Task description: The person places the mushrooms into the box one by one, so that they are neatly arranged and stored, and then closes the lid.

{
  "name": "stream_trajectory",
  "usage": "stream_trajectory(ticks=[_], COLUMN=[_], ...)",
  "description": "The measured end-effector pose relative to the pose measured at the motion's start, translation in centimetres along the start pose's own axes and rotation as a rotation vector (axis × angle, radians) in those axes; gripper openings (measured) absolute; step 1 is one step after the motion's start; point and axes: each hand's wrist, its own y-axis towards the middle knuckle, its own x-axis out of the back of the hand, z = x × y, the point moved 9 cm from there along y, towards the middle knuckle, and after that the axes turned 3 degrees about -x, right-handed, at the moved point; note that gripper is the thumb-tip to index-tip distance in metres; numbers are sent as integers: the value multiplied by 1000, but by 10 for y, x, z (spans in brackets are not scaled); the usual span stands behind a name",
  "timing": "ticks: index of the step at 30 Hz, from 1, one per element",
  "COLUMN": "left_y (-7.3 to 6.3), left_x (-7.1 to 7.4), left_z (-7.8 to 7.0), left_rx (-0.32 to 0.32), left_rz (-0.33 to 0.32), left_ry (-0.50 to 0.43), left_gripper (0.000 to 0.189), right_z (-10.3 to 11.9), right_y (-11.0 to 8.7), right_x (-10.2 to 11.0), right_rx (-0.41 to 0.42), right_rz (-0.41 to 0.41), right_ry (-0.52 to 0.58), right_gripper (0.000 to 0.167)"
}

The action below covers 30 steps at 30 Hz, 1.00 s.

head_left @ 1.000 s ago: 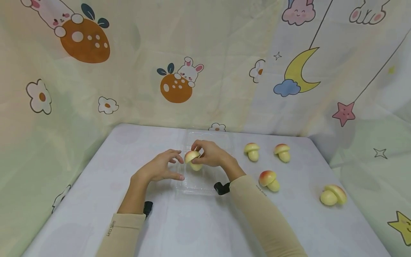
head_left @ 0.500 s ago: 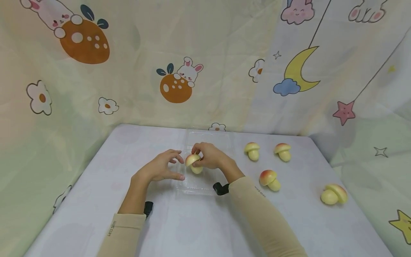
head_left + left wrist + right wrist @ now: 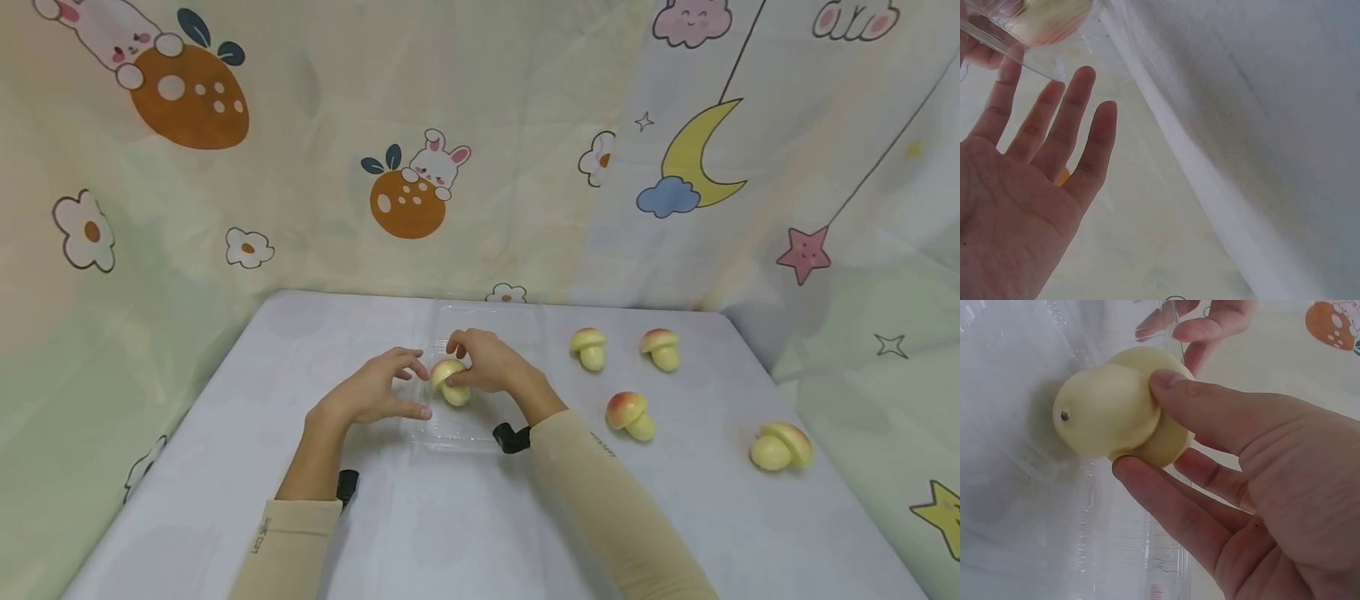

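Note:
Between thumb and fingers, my right hand (image 3: 487, 362) pinches a toy mushroom (image 3: 452, 385) with a pale yellow stem and red-tinged cap. The mushroom is over the left part of a clear plastic box (image 3: 468, 433); whether it touches the bottom cannot be told. In the right wrist view the stem end (image 3: 1100, 412) faces the camera, with the thumb near where cap meets stem. My left hand (image 3: 375, 387) is at the box's left side, fingers spread and only slightly bent, holding nothing. In the left wrist view its fingertips (image 3: 1082, 78) are close to the clear wall.
Several more toy mushrooms lie right of the box: one (image 3: 588, 348) and another (image 3: 661, 349) at the back, one (image 3: 631, 416) nearer, and one (image 3: 782, 447) far right. The clear lid (image 3: 487, 317) extends behind the box. A patterned cloth (image 3: 315, 167) hangs behind the white table (image 3: 420, 533).
My right hand has lowered the toy mushroom slightly, then shifted it a little left in the box. The left hand stays in place. The head view has tilted a little.

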Motion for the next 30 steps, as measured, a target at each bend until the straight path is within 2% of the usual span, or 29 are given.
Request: stream_trajectory(ticks=[9,15,20,30], left_y=[1,1,-1,1], left_x=[-1,-1,0,-1], left_z=[2,2,5,5], left_rx=[16,9,23,20], left_rz=[-2,6,1,6], left_ry=[10,4,6,14], left_gripper=[57,57,57,56], right_z=[3,5,9,17], right_y=[-6,-13,-19,-36], right_x=[1,7,15,30], right_rx=[-46,-71,-54,-36], right_rz=[73,88,90,80], right_ry=[-60,-108,-123,-136], right_gripper=[57,61,63,47])
